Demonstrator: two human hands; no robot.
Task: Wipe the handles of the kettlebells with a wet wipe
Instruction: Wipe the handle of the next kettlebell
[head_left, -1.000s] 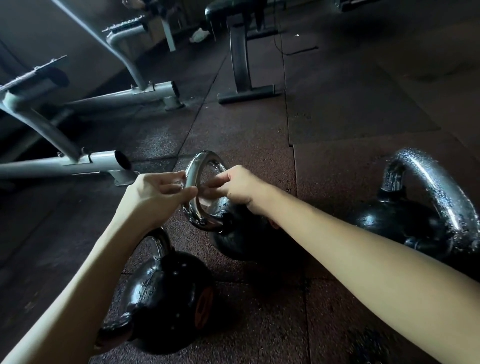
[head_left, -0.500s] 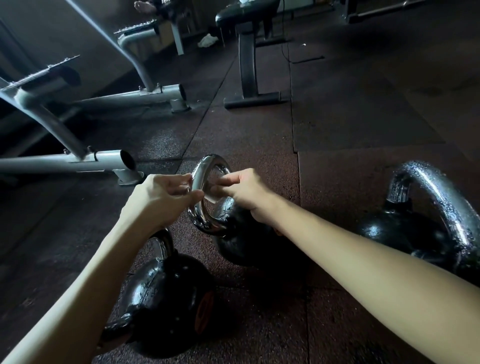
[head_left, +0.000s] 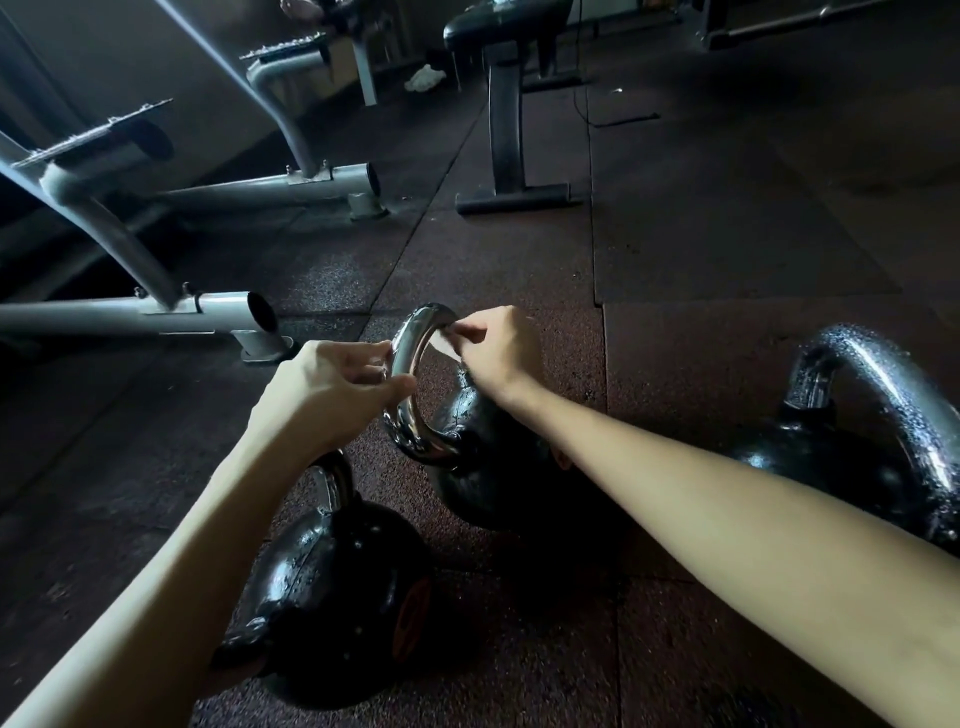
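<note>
Chrome loop handle (head_left: 415, 441) of the middle black round kettlebell (head_left: 483, 467) is getting wiped. The bell is standing on the dark rubber floor (head_left: 727, 234), centre of view, between two others. Far left and nearest, a smaller black kettlebell (head_left: 337, 597) is sitting untouched, partly hidden under the left forearm. Left hand (head_left: 332, 384) is steadying the loop just as it was half a second ago, thumb and curled fingers clamped on its left side. Inside the loop, the white wet wipe (head_left: 441, 349) is now showing as a pale strip against the chrome. Right hand (head_left: 496, 348) is pinching that wipe, fingers closed on it, and is now working at the loop's crown, having been at mid-height a second ago. Judgement: the stroke is travelling up the handle, so this handle is partly done, with its right leg probably remaining. Far right, a larger black kettlebell (head_left: 810, 462) with a droplet-speckled handle is waiting, well apart from both hands.
</note>
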